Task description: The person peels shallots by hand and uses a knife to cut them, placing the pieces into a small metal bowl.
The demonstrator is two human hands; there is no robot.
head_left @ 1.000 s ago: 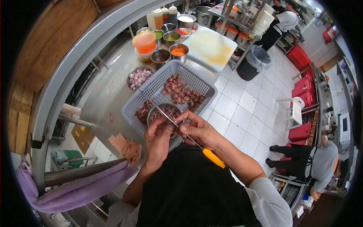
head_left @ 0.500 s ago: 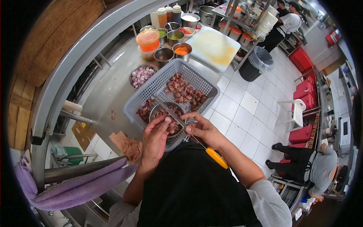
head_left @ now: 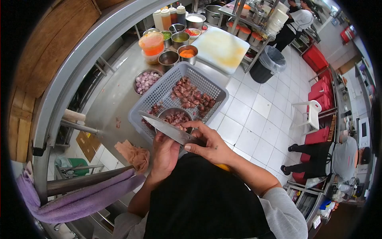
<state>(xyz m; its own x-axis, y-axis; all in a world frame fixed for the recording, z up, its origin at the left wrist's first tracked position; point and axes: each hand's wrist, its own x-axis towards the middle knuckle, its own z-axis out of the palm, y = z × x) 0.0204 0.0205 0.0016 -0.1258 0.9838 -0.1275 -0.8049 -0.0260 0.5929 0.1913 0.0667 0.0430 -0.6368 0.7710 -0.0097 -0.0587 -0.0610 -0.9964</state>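
My right hand [head_left: 213, 145] grips a knife [head_left: 169, 130] near the base of its wide blade, which is turned flat and points up and left. A bit of the yellow handle [head_left: 223, 167] shows below the wrist. Close under the blade, my left hand [head_left: 165, 156] has its fingers curled; the blade hides their tips and anything in them. Both hands are over the near edge of a grey perforated basket [head_left: 134, 115]. Inside it lie unpeeled shallots [head_left: 187, 93] and a metal bowl [head_left: 175, 109] of reddish skins. A bowl of peeled shallots [head_left: 147, 81] stands left of the basket.
Behind the basket are metal containers [head_left: 168, 59], an orange-filled tub [head_left: 151, 43], sauce bottles [head_left: 181, 16] and a white cutting board [head_left: 217, 48]. A crumpled brown cloth [head_left: 134, 156] lies left; a purple towel [head_left: 87, 195] hangs nearby. Co-workers [head_left: 343, 159] stand at right and farther back.
The knife has turned from edge-on to showing its broad side, and its tip has swung left and down. My left hand has dropped lower, its fingers now behind the blade.
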